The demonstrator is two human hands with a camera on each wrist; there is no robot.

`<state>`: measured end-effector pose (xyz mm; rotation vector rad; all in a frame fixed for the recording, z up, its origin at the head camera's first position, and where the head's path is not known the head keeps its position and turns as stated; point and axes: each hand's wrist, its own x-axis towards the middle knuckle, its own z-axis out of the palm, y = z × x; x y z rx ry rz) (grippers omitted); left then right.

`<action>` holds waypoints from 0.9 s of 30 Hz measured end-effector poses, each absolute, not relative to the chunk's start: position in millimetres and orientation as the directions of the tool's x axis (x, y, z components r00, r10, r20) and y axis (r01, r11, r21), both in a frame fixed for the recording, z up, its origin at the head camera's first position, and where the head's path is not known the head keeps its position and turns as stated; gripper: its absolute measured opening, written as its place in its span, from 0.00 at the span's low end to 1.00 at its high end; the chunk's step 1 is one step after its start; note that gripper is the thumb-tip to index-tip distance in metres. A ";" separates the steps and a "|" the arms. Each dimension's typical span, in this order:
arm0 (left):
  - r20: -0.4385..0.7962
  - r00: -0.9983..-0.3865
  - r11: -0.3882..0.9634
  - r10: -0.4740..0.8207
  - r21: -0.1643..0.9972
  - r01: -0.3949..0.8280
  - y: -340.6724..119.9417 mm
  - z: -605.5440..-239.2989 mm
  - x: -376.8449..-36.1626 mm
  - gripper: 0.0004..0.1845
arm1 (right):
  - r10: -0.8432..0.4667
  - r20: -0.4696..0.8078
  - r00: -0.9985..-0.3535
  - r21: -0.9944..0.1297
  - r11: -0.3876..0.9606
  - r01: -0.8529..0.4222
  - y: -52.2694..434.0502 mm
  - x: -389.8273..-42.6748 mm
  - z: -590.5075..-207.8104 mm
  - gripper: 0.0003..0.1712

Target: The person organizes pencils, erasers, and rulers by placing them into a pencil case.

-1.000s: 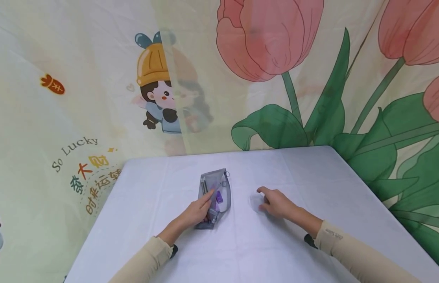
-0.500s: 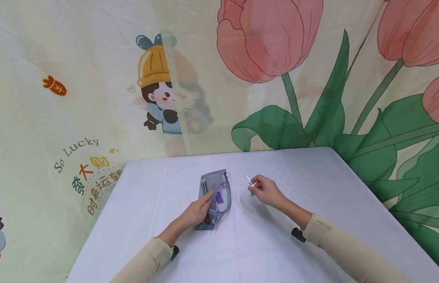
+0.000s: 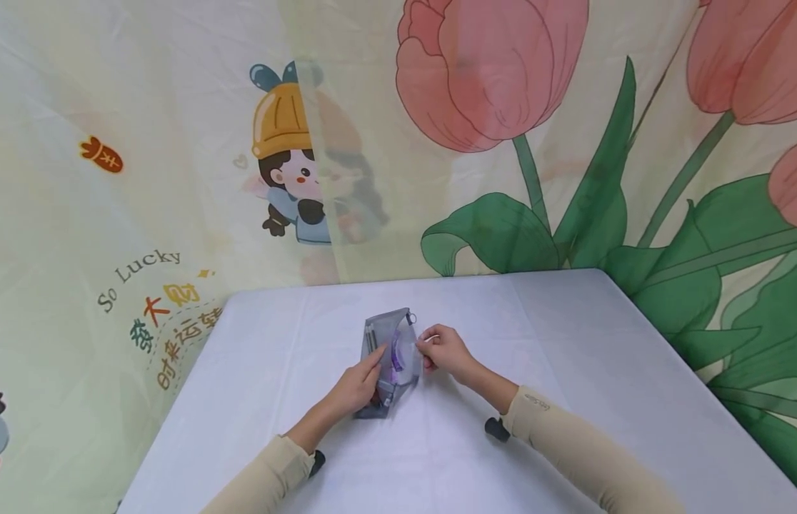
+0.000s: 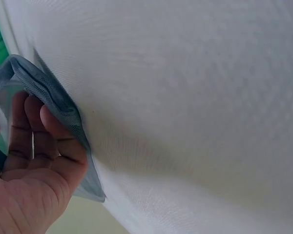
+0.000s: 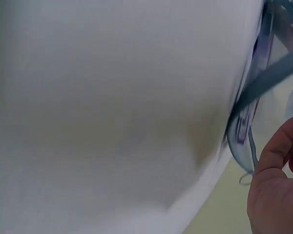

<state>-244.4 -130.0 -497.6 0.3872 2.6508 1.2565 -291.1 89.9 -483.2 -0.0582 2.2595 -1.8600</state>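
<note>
Left hand [image 3: 356,386] has fingers curled round the grey mesh pouch [image 3: 391,357], gripping its left edge near mid-table [image 3: 565,335]. Right hand [image 3: 442,348], at 3 o'clock of the pouch, is pinched at its open right edge w/ something thin, can't tell what tbh.

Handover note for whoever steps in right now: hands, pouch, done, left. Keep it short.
Left hand: grips the near end of the grey mesh pouch, pinning it on the white table.
Right hand: at the pouch's open right edge, fingers curled; the item in its grip is too small to identify.
Done: pouch is open, with pens and a purple item inside.
Left: judging by this, finish loading, then zip shut.
</note>
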 end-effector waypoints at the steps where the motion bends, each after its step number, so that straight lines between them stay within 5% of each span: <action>1: -0.049 -0.950 0.608 0.309 0.778 0.158 -130.0 -496.8 -244.1 0.26 | -0.168 -0.143 -0.975 -0.975 0.193 0.110 85.5 -290.6 -485.3 0.06; 19: -0.052 -0.944 0.588 0.327 0.793 0.160 -131.3 -490.2 -242.2 0.27 | -0.258 -0.251 -0.933 -0.956 0.218 0.197 54.9 -294.4 -504.9 0.05; 27: 0.022 -0.943 0.609 0.332 0.759 0.232 -130.7 -492.4 -241.8 0.26 | -0.228 -0.147 -0.962 -0.931 0.360 0.057 48.2 -291.1 -502.4 0.05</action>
